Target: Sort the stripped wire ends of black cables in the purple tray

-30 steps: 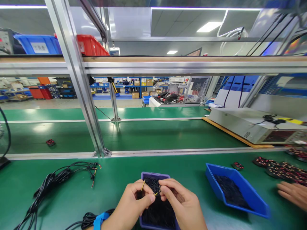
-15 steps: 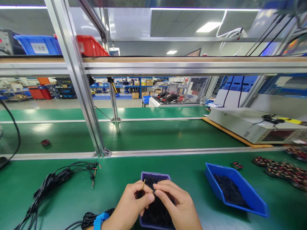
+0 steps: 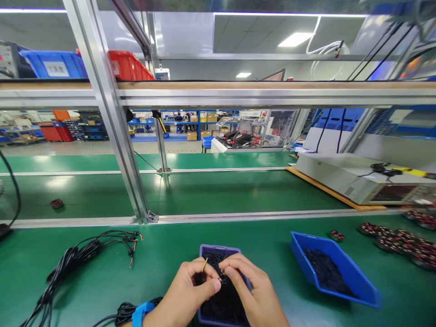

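Observation:
Over a purple bin (image 3: 220, 248) of small black pieces, my hands meet fingertip to fingertip. Thumb and forefinger of my left hand (image 3: 194, 286) are closed on a thin wire (image 3: 205, 265), whose yellow end sticks up above the forefinger. My right hand (image 3: 250, 284) pinches close beside it; a tiny dark bit shows between the two sets of fingertips, too small to name. A blue band (image 3: 141, 313) circles my left wrist. Under that wrist lies a coiled black cable (image 3: 124, 313).
Left on the green bench is a bundle of black cables (image 3: 76, 259) with bared coloured ends. A blue bin (image 3: 364, 295) of black pieces sits at right, near several round copper-wound parts (image 3: 398, 240). A metal post (image 3: 116, 122) and a grey case (image 3: 347, 177) stand behind.
My fingertips have parted slightly, and the small dark bit between them shows more. The yellow wire end has shifted a little to the right.

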{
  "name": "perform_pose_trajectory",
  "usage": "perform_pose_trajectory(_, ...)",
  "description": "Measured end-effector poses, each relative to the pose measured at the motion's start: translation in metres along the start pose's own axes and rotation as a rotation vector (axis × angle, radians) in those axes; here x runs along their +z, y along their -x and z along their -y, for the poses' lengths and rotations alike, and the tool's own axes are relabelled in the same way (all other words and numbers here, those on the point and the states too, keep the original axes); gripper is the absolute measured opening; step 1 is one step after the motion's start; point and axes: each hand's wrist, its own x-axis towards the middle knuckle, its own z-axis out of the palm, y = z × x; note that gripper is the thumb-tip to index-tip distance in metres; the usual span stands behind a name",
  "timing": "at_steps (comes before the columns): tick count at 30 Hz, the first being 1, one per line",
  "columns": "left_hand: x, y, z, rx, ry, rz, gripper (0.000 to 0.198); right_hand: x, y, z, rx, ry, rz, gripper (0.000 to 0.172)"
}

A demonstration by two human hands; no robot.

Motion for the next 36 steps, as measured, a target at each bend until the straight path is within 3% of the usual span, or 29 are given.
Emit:
perform_pose_trajectory(5, 0.000, -0.001, 0.004, -0.002, -0.010, -0.009, 0.030, 0.001, 0.001, 0.002, 0.037, -0.032, 0.113, 0.031)
perform_pose_trajectory(10, -0.001, -0.001, -0.008, -0.061, 0.025, -0.012, 0.034, -0.005, -0.005, 0.008, 0.008, -0.037, 0.222, 0.025)
perform_pose_trajectory(16, -0.004, 0.003, -0.010, -0.096, 0.176, 0.041, 0.033, -0.003, -0.003, -0.001, 0.022, 0.032, 0.173, 0.019)
perform_pose_trajectory(20, -0.002, 0.005, -0.002, -0.040, 0.245, 0.064, 0.042, 0.000, -0.004, 0.000, 0.015, -0.027, 0.208, 0.019)
perform_pose_trajectory(24, -0.002, 0.007, -0.014, -0.068, 0.189, 0.126, 0.045, -0.017, -0.006, 0.013, 0.039, -0.058, 0.300, 0.017)
perform_pose_trajectory(26, -0.003, 0.008, -0.021, -0.054, 0.130, 0.140, 0.045, -0.029, -0.007, 0.017, 0.028, -0.110, 0.450, 0.030)
perform_pose_trajectory(28, -0.003, 0.008, -0.023, -0.035, 0.094, 0.126, 0.047, -0.038, -0.009, 0.016, 0.001, -0.113, 0.502, 0.046)
perform_pose_trajectory(30, -0.003, 0.007, -0.021, -0.045, 0.111, 0.108, 0.049, -0.038, -0.010, 0.009, -0.015, 0.045, 0.399, 0.037)
perform_pose_trajectory(32, -0.002, 0.006, -0.017, -0.075, 0.161, 0.107, 0.051, -0.029, -0.009, -0.003, -0.026, 0.321, 0.286, 0.007)
perform_pose_trajectory(34, 0.000, 0.006, -0.015, -0.099, 0.198, 0.110, 0.052, -0.016, -0.006, -0.014, -0.074, 0.561, 0.270, 0.023)
perform_pose_trajectory(36, 0.001, 0.006, -0.015, -0.116, 0.237, 0.095, 0.051, -0.004, -0.002, -0.022, -0.140, 0.701, 0.272, 0.025)
